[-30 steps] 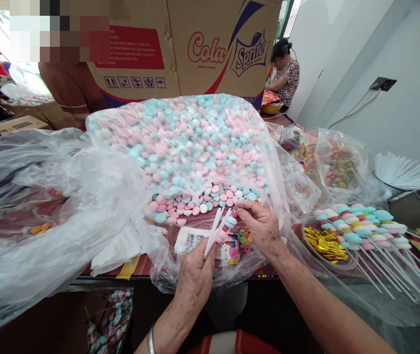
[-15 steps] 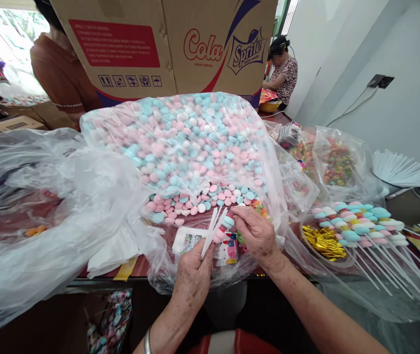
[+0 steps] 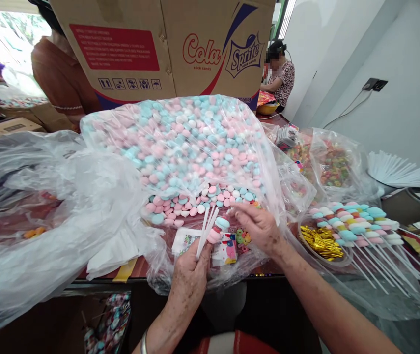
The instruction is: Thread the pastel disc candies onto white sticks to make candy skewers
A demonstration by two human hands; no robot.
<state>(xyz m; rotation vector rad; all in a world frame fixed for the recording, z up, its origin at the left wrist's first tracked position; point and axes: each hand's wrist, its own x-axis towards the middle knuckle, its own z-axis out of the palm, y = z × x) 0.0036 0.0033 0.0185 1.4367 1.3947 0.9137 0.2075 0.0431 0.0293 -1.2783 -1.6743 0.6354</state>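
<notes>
At lower centre, the left hand (image 3: 189, 273) clamps white lollipop sticks (image 3: 207, 228) low, apparently to leave tips clear beside the right hand (image 3: 260, 228), whose grip I cannot tell.

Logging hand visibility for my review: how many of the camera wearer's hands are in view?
2: the left hand grips white sticks; the right hand is beside the stacked candies. Some fingers are hidden.

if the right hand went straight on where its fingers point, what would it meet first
Probably the pink-and-blue candy skewer in the left hand, though depth is unclear and it might pass just above.
</notes>
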